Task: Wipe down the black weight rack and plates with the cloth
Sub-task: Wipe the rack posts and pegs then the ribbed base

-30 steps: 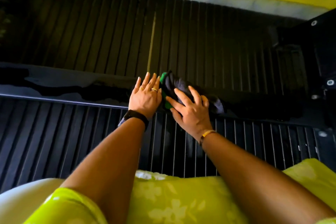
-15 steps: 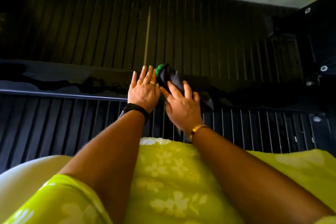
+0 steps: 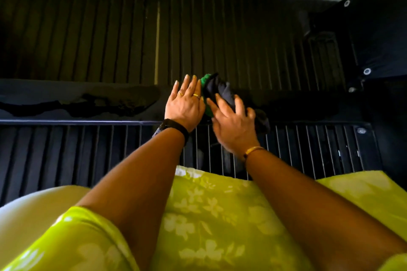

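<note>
Black rack ledge, bunched black-green cloth

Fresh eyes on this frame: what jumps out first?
Two bare hands meet mid-frame on the rack's glossy black ledge: the left hand lies flat, and the right hand presses a dark cloth with a green edge. Rows of black plates stand on edge above and below the ledge. A lime floral garment fills the bottom.
</note>
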Motion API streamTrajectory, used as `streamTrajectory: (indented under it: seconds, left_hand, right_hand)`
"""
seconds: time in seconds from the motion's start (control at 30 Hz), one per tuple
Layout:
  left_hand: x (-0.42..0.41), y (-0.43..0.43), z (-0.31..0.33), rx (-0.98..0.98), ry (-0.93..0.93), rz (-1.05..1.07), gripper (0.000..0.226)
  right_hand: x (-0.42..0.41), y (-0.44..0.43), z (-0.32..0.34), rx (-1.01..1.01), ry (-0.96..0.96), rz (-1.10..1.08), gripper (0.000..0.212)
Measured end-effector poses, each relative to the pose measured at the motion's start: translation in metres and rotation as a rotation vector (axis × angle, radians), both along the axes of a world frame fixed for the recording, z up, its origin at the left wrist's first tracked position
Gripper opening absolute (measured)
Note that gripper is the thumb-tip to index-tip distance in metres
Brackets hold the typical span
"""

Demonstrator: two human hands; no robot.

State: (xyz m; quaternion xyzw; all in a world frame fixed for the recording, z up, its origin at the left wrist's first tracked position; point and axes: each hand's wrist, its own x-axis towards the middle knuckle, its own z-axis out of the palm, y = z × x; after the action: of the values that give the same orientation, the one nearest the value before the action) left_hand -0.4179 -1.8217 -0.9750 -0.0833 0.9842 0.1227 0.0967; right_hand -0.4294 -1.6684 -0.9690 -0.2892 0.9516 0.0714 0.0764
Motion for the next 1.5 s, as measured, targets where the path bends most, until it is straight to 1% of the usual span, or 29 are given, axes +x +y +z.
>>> streamTrajectory:
  seconds: [0.1,0.13,0.2,0.27,0.3,0.33,0.4,0.47,0.5,0.57,0.67,0.73,0.8,0.83,0.93,1.0,1.07,1.1,1.13,1.2,1.27,1.3,1.33,1.4,1.5]
  left_hand:
    - [-0.006,0.023,0.0,-0.015,-0.011,-0.117,0.056]
    - [-0.011,0.031,-0.001,-0.033,-0.017,-0.156,0.057]
    - [-0.018,0.042,-0.004,-0.077,-0.015,-0.193,0.057]
    - [-0.024,0.049,-0.006,-0.113,-0.02,-0.206,0.057]
    - [-0.026,0.052,-0.008,-0.127,-0.025,-0.208,0.058]
    - [-0.027,0.053,-0.009,-0.136,-0.028,-0.202,0.058]
    - [-0.028,0.056,-0.009,-0.149,-0.037,-0.198,0.059]
    - [-0.028,0.057,-0.009,-0.149,-0.025,-0.197,0.06]
    - [-0.027,0.056,-0.009,-0.132,-0.011,-0.194,0.06]
    - [-0.026,0.057,-0.009,-0.089,-0.007,-0.198,0.059]
    - [-0.027,0.056,-0.011,-0.06,0.002,-0.184,0.058]
    - [-0.028,0.055,-0.013,-0.052,0.025,-0.183,0.057]
    - [-0.027,0.057,-0.013,-0.046,0.036,-0.186,0.058]
    - [-0.027,0.057,-0.014,-0.043,0.041,-0.183,0.058]
    - [-0.028,0.058,-0.013,-0.052,0.048,-0.17,0.058]
    - [-0.03,0.063,-0.01,-0.056,0.053,-0.204,0.058]
    - [-0.035,0.075,-0.004,-0.044,0.098,-0.301,0.057]
    - [-0.037,0.082,-0.002,-0.036,0.117,-0.347,0.058]
    - [-0.041,0.09,-0.001,-0.037,0.128,-0.395,0.058]
    - [-0.048,0.105,-0.002,-0.055,0.09,-0.458,0.057]
    - [-0.059,0.117,-0.003,-0.08,0.071,-0.466,0.059]
    - [-0.066,0.126,-0.003,-0.087,0.077,-0.448,0.059]
    - [-0.071,0.131,-0.003,-0.079,0.08,-0.41,0.061]
    - [-0.078,0.142,-0.006,-0.047,0.069,-0.373,0.062]
    - [-0.073,0.149,-0.013,-0.076,0.092,-0.474,0.061]
  right_hand:
    - [-0.013,0.05,-0.001,0.085,0.004,-0.165,0.053]
    - [-0.023,0.062,0.003,0.086,0.017,-0.235,0.053]
    - [-0.046,0.067,0.007,0.069,-0.007,-0.37,0.05]
    - [-0.062,0.052,0.005,0.011,-0.004,-0.5,0.052]
    - [-0.063,0.043,0.005,-0.006,-0.008,-0.525,0.052]
    - [-0.06,0.035,0.004,-0.01,0.003,-0.484,0.053]
    - [-0.045,0.04,-0.002,0.018,0.042,-0.3,0.054]
    - [-0.036,0.068,-0.005,0.076,0.069,-0.134,0.055]
    - [-0.037,0.084,-0.005,0.095,0.073,-0.099,0.055]
    - [-0.045,0.117,-0.005,0.111,0.074,-0.153,0.056]
    - [-0.066,0.142,0.002,0.088,-0.001,-0.384,0.055]
    - [-0.075,0.13,-0.002,0.036,0.025,-0.524,0.054]
    - [-0.07,0.103,-0.003,-0.01,0.041,-0.586,0.057]
    - [-0.064,0.09,-0.005,-0.027,0.052,-0.542,0.057]
    - [-0.041,0.085,-0.01,-0.008,0.099,-0.268,0.056]
    - [-0.038,0.108,-0.011,-0.015,0.134,-0.091,0.055]
    - [-0.044,0.136,-0.011,-0.046,0.182,0.04,0.054]
    - [-0.049,0.147,-0.01,-0.057,0.186,0.042,0.054]
    - [-0.058,0.153,-0.006,-0.075,0.172,-0.004,0.054]
    - [-0.071,0.146,0.0,-0.14,0.151,-0.172,0.056]
    - [-0.079,0.123,0.002,-0.269,0.107,-0.295,0.056]
    - [-0.082,0.116,0.003,-0.335,0.096,-0.306,0.05]
    - [-0.083,0.114,0.002,-0.374,0.092,-0.278,0.043]
    - [-0.08,0.132,-0.006,-0.365,0.089,-0.165,0.04]
    - [-0.084,0.182,-0.017,-0.294,0.138,-0.042,0.042]
